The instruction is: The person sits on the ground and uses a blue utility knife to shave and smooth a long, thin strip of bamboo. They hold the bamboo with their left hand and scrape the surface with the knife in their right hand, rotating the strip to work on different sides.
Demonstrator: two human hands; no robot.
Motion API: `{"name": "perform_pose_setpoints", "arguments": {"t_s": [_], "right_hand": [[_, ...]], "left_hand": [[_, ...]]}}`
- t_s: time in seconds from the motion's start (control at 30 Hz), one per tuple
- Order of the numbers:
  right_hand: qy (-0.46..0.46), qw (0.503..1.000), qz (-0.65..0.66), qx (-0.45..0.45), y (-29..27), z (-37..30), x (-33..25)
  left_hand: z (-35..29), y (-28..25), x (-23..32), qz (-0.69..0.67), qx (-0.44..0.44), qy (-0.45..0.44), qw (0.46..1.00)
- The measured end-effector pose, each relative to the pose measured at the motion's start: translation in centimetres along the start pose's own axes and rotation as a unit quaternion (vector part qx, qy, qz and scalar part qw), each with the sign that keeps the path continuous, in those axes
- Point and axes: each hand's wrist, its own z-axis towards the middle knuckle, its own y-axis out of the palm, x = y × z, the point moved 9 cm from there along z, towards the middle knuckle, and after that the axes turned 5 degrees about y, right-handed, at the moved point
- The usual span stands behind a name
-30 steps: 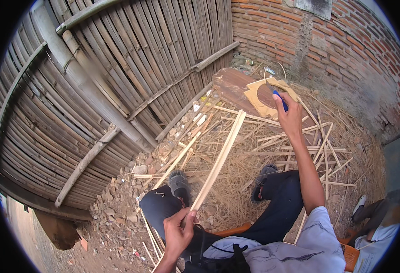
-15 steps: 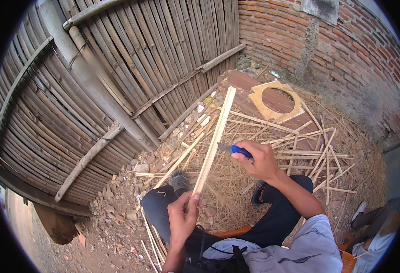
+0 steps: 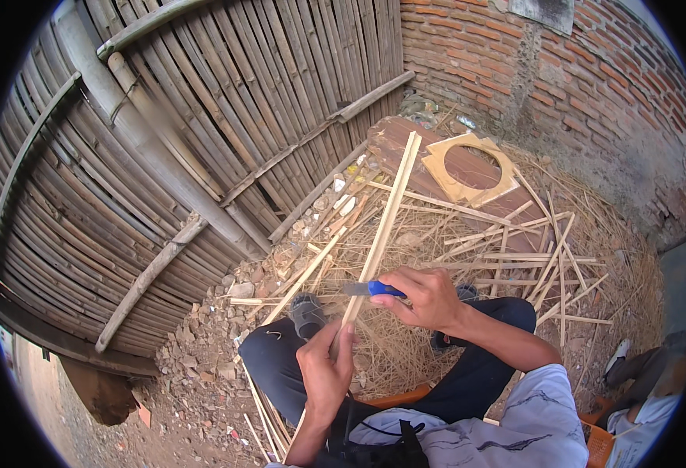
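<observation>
Between my knees, my left hand (image 3: 326, 366) pinches the lower end of a long pale bamboo strip (image 3: 386, 226). The strip slants away from me, its far end up by the brown board. Closed round a blue-handled utility knife (image 3: 386, 289), my right hand (image 3: 425, 296) is just above and to the right of my left one. The grey blade lies across the strip a short way above my left fingers. Whether the edge bites into the strip cannot be told.
Cut bamboo strips (image 3: 549, 265) lie crisscrossed over straw and shavings (image 3: 405, 343). A square frame with a round hole (image 3: 436, 168) rests on a brown board (image 3: 393, 148). A bamboo fence (image 3: 280, 101) and brick wall (image 3: 467, 54) enclose the corner. Another person's leg (image 3: 639, 374) shows at right.
My right hand has drawn the knife down along the strip toward my left hand. The strip's far end has swung a little to the right, and my left hand has risen slightly.
</observation>
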Motion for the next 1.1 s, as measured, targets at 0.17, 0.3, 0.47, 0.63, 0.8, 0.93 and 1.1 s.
{"name": "perform_pose_setpoints", "arguments": {"t_s": [0.17,0.3,0.47,0.63,0.8,0.93,1.1], "right_hand": [[0.01,1.0,-0.014,0.025,-0.8,0.4,-0.1],[0.002,0.999,-0.024,0.025,-0.8,0.5,0.1],[0.007,0.997,-0.038,0.06,-1.7,0.7,0.9],[0.016,0.994,-0.062,0.09,-3.1,1.1,2.7],[0.036,0.992,-0.056,0.104,-3.6,1.4,3.8],[0.07,0.982,-0.078,0.156,-6.2,2.4,7.4],[0.228,0.951,-0.095,0.183,-10.6,3.1,12.6]], "left_hand": [[-0.2,-0.2,0.1,0.003,0.016,0.004,1.0],[-0.5,-0.2,-0.5,0.001,0.018,0.003,1.0],[-0.6,-0.6,-0.1,0.005,0.015,0.016,1.0],[-1.3,-1.2,-0.1,0.046,0.0,0.059,0.997],[-1.9,-1.9,-0.3,0.027,0.007,0.059,0.998],[-3.1,-2.7,-0.9,0.039,-0.039,0.006,0.998],[-4.8,-3.9,-1.8,0.043,-0.056,-0.021,0.997]]}}
